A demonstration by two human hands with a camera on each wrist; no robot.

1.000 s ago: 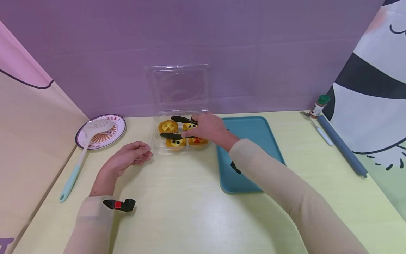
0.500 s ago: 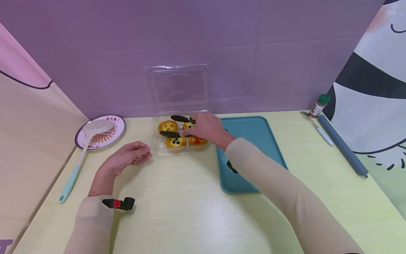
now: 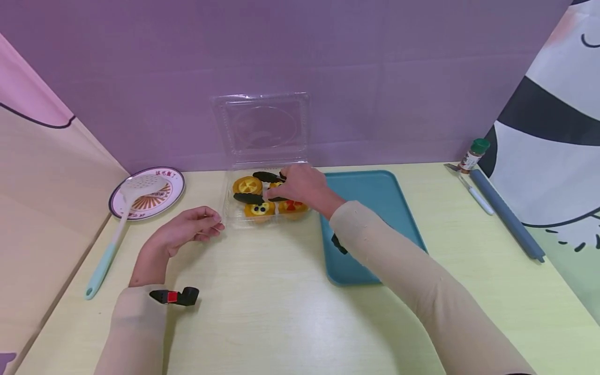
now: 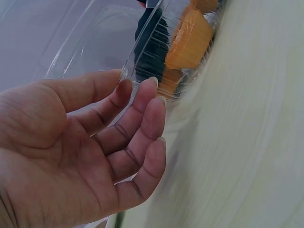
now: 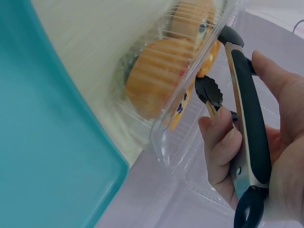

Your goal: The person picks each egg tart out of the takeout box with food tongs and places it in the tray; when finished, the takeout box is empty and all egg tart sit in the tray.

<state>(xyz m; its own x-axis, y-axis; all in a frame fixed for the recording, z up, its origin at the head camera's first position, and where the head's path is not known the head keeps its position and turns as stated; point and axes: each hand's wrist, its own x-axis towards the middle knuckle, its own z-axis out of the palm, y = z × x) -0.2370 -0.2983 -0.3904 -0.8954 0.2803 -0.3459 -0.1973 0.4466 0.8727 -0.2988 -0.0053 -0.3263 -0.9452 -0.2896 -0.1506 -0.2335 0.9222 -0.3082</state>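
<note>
My right hand (image 3: 302,185) grips a pair of tongs (image 5: 251,114) with black handles and black scalloped tips. The tongs' tips stand apart over a clear hinged plastic box (image 3: 227,213), at the right and front sides of the far-left tart (image 3: 247,185). Beside it in the box are other round golden tarts, including a near-left tart (image 3: 260,209) with dark dots and a near-right tart (image 3: 292,207) with red topping. My left hand (image 3: 189,229) is beside the box's left edge, fingers loosely bent and holding nothing; whether the fingertips touch the plastic, I cannot tell.
Right of the box lies a blue tray (image 3: 349,265), partly under my right forearm. A plate (image 3: 175,190) with a slotted skimmer (image 3: 105,265) on it is at left. Far right are a green-capped jar (image 3: 473,153), a small white-handled knife (image 3: 478,200) and a long grey-blue bar (image 3: 506,213).
My right hand and the tongs have shifted slightly left over the tarts, with the tips still apart. The left hand stays almost where it was.
</note>
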